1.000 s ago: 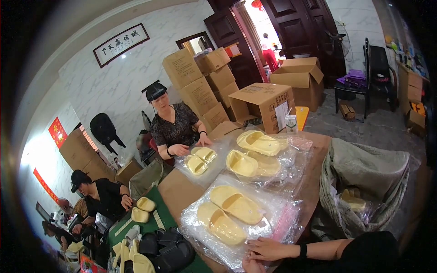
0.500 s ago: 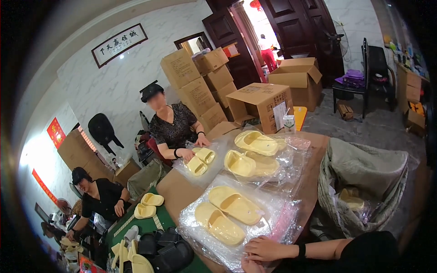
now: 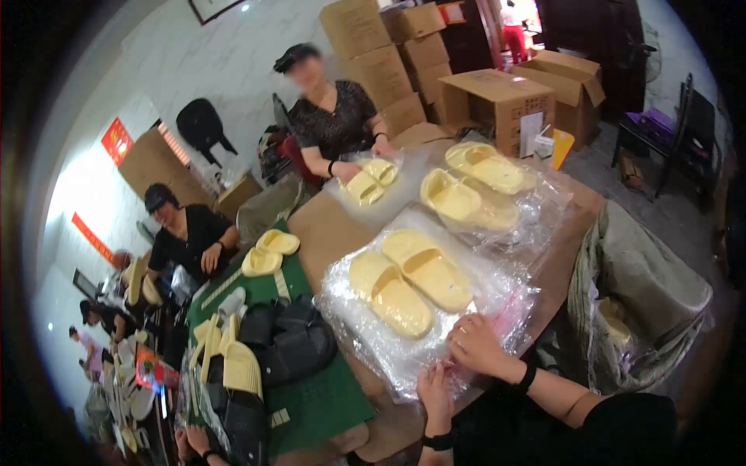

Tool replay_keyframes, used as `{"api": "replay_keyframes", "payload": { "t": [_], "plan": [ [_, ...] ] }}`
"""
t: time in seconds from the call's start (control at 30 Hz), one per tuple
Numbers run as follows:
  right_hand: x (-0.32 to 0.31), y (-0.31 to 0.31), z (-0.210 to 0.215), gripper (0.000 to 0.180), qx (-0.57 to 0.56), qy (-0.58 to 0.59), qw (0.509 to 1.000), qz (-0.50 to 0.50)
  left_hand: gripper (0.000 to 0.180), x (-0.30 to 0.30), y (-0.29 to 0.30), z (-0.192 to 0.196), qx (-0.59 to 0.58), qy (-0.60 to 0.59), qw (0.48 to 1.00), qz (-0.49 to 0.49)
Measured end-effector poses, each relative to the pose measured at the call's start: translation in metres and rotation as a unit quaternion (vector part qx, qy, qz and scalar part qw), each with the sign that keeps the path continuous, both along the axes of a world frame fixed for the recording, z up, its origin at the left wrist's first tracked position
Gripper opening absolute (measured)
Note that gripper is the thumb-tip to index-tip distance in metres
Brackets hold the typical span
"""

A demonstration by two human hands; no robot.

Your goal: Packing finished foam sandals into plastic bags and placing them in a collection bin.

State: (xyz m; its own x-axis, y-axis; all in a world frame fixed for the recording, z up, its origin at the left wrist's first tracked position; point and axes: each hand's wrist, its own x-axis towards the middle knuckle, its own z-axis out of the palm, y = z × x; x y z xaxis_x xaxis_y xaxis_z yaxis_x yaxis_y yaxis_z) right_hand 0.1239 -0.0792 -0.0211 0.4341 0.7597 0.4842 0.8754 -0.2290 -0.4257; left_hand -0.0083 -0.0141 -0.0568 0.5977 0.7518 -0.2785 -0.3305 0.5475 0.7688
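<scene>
A pair of pale yellow slippers (image 3: 423, 276) is laid side by side, soles down, on a stack of clear plastic bags (image 3: 342, 303) near the wearer's edge of the table (image 3: 318, 225). Each slipper is formed with a broad, smooth, closed strap over the rounded toe and an open back; the toes are turned toward the wearer, the heels away. A slight gloss is shown on the straps, and a small spot can be seen on the right one. The bags are creased and shiny, with a pink strip (image 3: 509, 314) along their right side. The right hand (image 3: 475, 344) is placed on the plastic just beside the toes, its fingers bent and kept near one another; the left hand (image 3: 437, 392) is held at the bags' near edge, fingers drawn close together. Whether film is gripped by either hand cannot be told. Farther off, more yellow slippers (image 3: 454, 198) are set in clear plastic, while black slippers (image 3: 299, 349) are gathered on a green mat (image 3: 322, 415) to the left.
</scene>
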Motion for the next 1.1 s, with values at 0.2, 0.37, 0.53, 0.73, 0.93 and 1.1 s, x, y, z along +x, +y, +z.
{"api": "replay_keyframes", "payload": {
  "t": [0.2,0.37,0.53,0.73,0.93,1.1],
  "plan": [
    [0.007,0.001,0.006,0.036,-0.053,-0.036,0.997,-0.054,0.008,0.000,-0.001,-0.004,-0.007,-0.005,1.000,0.002],
    [-0.002,-0.009,0.031,0.035,-0.104,0.010,0.994,0.010,0.008,-0.004,0.000,-0.001,-0.003,-0.013,1.000,-0.006],
    [-0.022,-0.021,0.066,0.036,-0.044,0.148,0.960,0.231,0.010,-0.007,-0.003,0.005,-0.009,-0.034,0.999,0.009],
    [-0.018,-0.026,0.110,0.053,-0.016,-0.120,0.975,0.187,0.026,-0.012,-0.003,0.011,0.020,-0.039,0.994,-0.101],
    [-0.011,-0.032,0.109,0.089,-0.177,-0.138,0.964,0.144,0.039,-0.016,0.000,0.008,0.043,0.031,0.991,-0.120],
    [-0.013,-0.030,0.096,0.091,-0.164,-0.134,0.971,0.108,0.044,-0.020,-0.006,0.012,0.242,0.091,0.959,-0.117]
  ]
}}
